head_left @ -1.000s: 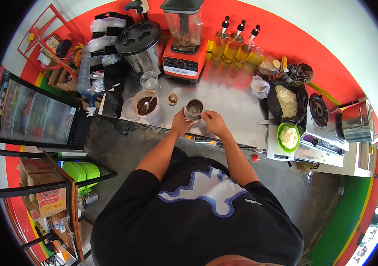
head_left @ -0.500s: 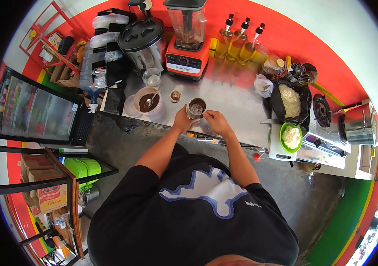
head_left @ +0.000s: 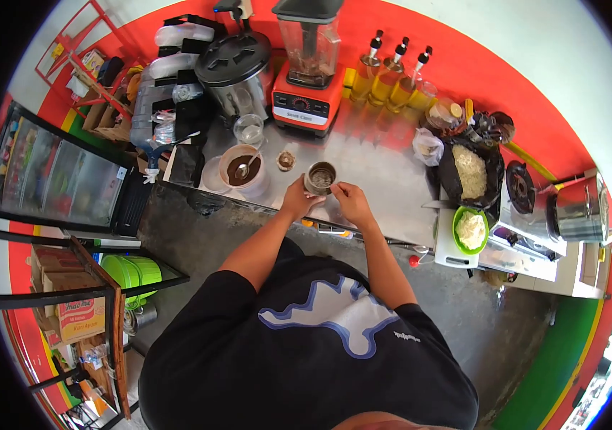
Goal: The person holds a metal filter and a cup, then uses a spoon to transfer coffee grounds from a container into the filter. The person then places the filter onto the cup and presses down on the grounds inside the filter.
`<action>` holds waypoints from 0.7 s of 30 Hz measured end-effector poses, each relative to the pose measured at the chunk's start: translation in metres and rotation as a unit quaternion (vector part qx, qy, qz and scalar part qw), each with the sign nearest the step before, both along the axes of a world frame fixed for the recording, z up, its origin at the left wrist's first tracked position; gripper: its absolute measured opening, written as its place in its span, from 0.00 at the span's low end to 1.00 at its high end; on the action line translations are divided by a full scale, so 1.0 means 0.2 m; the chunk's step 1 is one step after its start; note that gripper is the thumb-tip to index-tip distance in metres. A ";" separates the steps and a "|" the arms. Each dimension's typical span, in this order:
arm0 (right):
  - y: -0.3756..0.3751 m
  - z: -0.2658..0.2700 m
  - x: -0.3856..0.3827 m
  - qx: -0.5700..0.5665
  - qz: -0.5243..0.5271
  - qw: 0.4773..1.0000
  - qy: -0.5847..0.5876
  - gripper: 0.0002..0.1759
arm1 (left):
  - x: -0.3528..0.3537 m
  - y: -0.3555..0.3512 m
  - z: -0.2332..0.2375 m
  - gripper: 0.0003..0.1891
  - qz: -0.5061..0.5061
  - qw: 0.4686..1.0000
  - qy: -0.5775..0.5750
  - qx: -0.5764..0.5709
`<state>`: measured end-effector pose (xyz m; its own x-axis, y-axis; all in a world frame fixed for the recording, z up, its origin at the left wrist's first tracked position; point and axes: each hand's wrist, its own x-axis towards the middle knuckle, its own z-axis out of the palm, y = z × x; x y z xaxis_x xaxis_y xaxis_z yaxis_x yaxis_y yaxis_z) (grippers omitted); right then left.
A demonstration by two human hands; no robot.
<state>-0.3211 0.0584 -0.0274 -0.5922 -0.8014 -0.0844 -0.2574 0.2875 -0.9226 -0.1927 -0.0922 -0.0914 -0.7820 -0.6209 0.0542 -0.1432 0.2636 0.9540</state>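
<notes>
A small steel cup (head_left: 320, 177) with dark contents is held just above the steel counter (head_left: 377, 165). My left hand (head_left: 297, 198) wraps around its left side. My right hand (head_left: 349, 198) touches the cup's right rim with pinched fingertips. To the left of the cup stand a white tub of brown powder (head_left: 242, 169) with a spoon in it and a small round lid-like piece (head_left: 286, 160).
Behind the cup: a red-based blender (head_left: 309, 57), a black-lidded steel pot (head_left: 234, 68), a clear glass (head_left: 249, 130), three pump bottles (head_left: 388, 72). To the right: a black bag of white shreds (head_left: 472, 170), a green bowl (head_left: 470, 229), a gas stove (head_left: 521, 188), a steel pot (head_left: 578, 209). A display fridge (head_left: 55, 179) stands left.
Both hands stay on the cup; it has shifted slightly right and toward me with the camera's drift. My right fingers now pinch at the rim.
</notes>
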 end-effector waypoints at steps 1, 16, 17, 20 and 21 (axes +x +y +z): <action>-0.01 -0.01 0.00 -0.003 0.009 1.000 0.002 0.24 | -0.01 -0.01 -0.03 0.32 0.001 0.999 -0.018 0.042; -0.02 0.08 -0.01 0.031 0.020 0.999 0.003 0.24 | -0.01 -0.06 -0.04 0.35 -0.048 0.998 -0.016 0.036; -0.01 0.10 -0.01 0.058 0.022 0.997 -0.045 0.24 | -0.01 -0.07 -0.05 0.33 -0.050 0.998 -0.005 -0.042; 0.00 0.09 0.01 0.071 0.004 0.995 -0.067 0.24 | 0.00 -0.07 0.07 0.33 -0.078 0.993 -0.041 0.075; 0.00 0.07 0.02 0.051 -0.009 0.998 -0.040 0.24 | -0.02 -0.09 -0.02 0.34 -0.091 0.988 -0.012 0.121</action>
<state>-0.3171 0.0591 -0.0142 -0.5938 -0.7762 -0.2119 -0.1787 0.3840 -0.9059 -0.1960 -0.1105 -0.0951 -0.8808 -0.4629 -0.0998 -0.1389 0.0510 0.9890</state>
